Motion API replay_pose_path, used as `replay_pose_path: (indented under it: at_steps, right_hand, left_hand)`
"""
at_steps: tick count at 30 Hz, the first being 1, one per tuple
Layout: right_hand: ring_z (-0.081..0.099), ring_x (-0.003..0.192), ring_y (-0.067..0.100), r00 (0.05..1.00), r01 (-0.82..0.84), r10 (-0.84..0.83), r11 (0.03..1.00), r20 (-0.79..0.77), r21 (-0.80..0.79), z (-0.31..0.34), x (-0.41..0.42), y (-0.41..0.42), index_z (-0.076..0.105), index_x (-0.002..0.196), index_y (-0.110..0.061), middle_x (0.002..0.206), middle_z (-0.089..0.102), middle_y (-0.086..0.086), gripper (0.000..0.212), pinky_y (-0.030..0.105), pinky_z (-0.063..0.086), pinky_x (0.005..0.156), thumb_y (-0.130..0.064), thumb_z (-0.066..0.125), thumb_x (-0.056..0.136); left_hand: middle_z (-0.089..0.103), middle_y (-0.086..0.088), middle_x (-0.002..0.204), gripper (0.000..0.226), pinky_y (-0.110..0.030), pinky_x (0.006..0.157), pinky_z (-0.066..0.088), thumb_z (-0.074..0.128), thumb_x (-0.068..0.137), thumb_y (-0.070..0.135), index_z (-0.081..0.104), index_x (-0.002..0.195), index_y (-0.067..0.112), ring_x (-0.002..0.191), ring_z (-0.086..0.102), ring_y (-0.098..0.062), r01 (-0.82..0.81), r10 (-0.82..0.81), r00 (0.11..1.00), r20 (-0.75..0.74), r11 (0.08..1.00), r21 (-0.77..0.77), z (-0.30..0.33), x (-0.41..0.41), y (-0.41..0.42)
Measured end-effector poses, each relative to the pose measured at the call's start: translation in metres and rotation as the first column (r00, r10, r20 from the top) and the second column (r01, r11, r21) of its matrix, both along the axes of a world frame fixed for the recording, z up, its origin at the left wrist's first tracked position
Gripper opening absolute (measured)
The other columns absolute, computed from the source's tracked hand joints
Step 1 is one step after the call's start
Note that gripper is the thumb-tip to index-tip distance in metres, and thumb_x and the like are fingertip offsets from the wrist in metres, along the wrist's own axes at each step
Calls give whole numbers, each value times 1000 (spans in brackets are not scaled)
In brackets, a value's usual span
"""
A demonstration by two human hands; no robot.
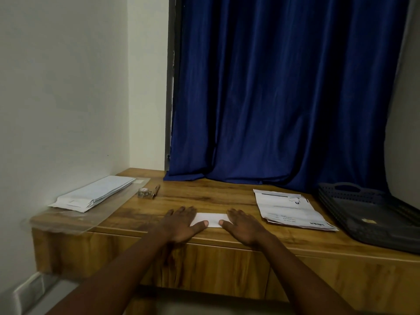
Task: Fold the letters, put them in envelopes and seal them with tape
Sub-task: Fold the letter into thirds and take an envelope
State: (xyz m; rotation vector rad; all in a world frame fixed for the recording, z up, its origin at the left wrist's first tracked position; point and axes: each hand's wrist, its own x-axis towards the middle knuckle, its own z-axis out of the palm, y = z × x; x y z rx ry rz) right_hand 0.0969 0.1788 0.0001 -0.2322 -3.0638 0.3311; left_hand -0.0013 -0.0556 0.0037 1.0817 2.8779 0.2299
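Both hands lie flat with fingers straight, the left hand (181,223) and right hand (243,226) pressing opposite ends of the folded letter (210,220) between them on the surface (204,198), probably to set its crease, nothing held.

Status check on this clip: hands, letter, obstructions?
Left hand and right hand flat, pressing folded letter. Envelopes, tape untouched. Nothing obstructing.
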Motion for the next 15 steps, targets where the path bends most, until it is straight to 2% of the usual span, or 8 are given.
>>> replay_pose_path:
  at_steps: [3,5,9,12,15]
  right_hand:
    - [6,158,21,999,-42,42,999,-31,8,-1,4,-5,13,163,-31,172,6,-3,86,49,7,126,-81,23,93]
    - [9,157,17,994,-105,106,994,-29,29,-1,11,-10,15,162,-37,171,11,-6,91,49,6,126,-88,21,87]
    - [20,154,17,984,-169,175,978,-37,119,-3,30,-14,18,161,-40,169,20,-7,107,45,16,123,-101,24,72]
    - [26,152,17,979,-160,183,963,-89,215,-8,45,-15,23,159,-40,168,26,-6,101,44,22,121,-96,34,76]
    - [44,140,15,968,-125,177,956,-179,265,-8,57,-20,40,153,-37,157,46,-8,82,40,36,113,-83,45,84]
  left_hand:
    - [2,2,173,109,-51,127,0,18,82,95,3,165,27,159,1,-20,54,-54,999,-7,998,-23,1,5,-7]
    - [3,2,173,114,-52,127,1,24,78,98,4,165,28,159,3,-18,95,-96,995,-26,995,-37,2,10,-13]
    - [10,4,172,109,-50,127,8,41,79,93,12,164,31,157,12,-17,173,-175,979,-106,984,-31,1,16,-22]
    - [23,9,168,96,-40,125,16,51,82,85,26,161,37,153,20,-12,228,-216,967,-136,971,79,-5,15,-31]
    - [49,16,152,65,-24,115,30,70,84,68,57,142,41,140,39,1,277,-261,961,-94,902,331,-9,14,-40]
